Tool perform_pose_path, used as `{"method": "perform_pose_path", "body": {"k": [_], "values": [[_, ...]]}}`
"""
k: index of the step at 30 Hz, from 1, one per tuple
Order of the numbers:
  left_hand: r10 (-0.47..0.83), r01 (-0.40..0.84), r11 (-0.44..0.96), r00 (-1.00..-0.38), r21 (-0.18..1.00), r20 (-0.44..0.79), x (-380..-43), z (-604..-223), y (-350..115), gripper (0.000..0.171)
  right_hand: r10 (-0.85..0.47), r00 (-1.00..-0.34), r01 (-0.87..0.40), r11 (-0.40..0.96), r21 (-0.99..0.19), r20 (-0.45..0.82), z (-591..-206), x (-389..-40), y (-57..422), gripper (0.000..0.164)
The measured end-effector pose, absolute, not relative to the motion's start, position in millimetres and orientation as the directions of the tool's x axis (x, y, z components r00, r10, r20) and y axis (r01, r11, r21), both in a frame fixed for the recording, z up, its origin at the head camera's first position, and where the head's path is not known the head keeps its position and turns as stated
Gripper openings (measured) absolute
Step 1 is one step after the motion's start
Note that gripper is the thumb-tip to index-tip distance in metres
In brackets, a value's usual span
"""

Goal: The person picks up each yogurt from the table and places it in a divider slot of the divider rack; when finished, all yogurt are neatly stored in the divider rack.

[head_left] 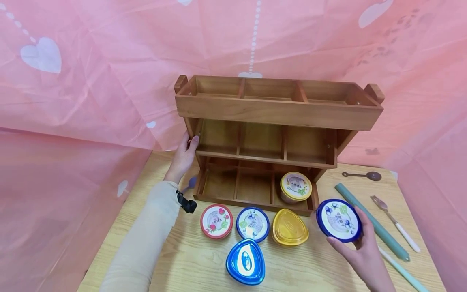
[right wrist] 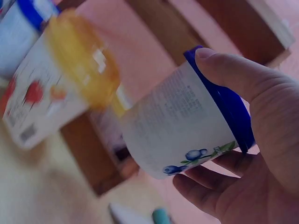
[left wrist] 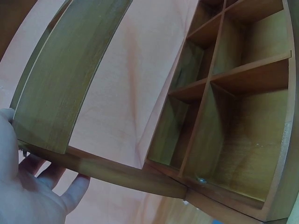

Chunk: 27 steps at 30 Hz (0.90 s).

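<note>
Your right hand [head_left: 365,253] holds a round white plastic cup with a flat dark-blue lid and blueberry print [head_left: 338,220]. The thumb bears on the lid's rim and the fingers curl round the opposite side. The cup appears clear of the tabletop; its exact tilt cannot be told.

Your left hand [head_left: 182,156] grips the left side upright of a brown three-tier wooden rack [head_left: 279,112], at ten to eleven o'clock from the held cup.

Around the held cup, in the head view: a round yellow-lidded cup [head_left: 296,186] at ten o'clock, in the lowest tier's right-hand compartment; a cup with a rounded-triangular yellow lid [head_left: 290,227] at nine; beyond it, also at nine, a second round blue-lidded cup [head_left: 253,224] and a round red-lidded cup [head_left: 217,222]. A cup with a glossy blue rounded-triangular lid [head_left: 245,261] sits at eight. A green rod [head_left: 375,223] lies at three.

Handling assessment: the held cup is probably light, with a smooth, slightly yielding wall and a stiffer rim; contents cannot be determined. Hard squeezing may dent the wall, and bearing on the lid alone may unseat it. Recommended hold: you wrap the body just below the rim, fingers spread, pressure moderate. The rack looks rigid and heavier; its side upright is a sound place to steady it.
</note>
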<state>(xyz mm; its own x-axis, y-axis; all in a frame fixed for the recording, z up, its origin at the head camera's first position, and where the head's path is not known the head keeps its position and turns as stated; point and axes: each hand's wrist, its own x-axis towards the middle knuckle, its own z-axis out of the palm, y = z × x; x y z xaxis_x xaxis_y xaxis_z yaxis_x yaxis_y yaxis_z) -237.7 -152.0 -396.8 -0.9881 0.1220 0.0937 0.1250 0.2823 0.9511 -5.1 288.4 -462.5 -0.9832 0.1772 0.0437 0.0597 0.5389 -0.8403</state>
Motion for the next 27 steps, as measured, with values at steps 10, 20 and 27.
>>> {"method": "perform_pose_path", "body": {"k": [10, 20, 27], "values": [[0.114, 0.129, 0.277, -0.988, 0.952, 0.101, -244.2, -408.0, -153.4, 0.053, 0.024, -0.990, -0.113, 0.433, -0.894, 0.137, -432.9, -31.6, 260.5, 0.104], [0.107, 0.162, 0.267, -0.985, 0.950, 0.137, -251.0, -416.8, -155.0, 0.052, -0.105, -0.992, -0.104, 0.380, -0.919, 0.069, -430.7, -65.7, 242.3, 0.098], [0.118, 0.128, 0.268, -0.988, 0.955, 0.099, -237.9, -396.2, -150.8, 0.052, -0.175, -0.982, -0.012, 0.424, -0.906, -0.068, -426.7, -83.9, 232.8, 0.100]]}}
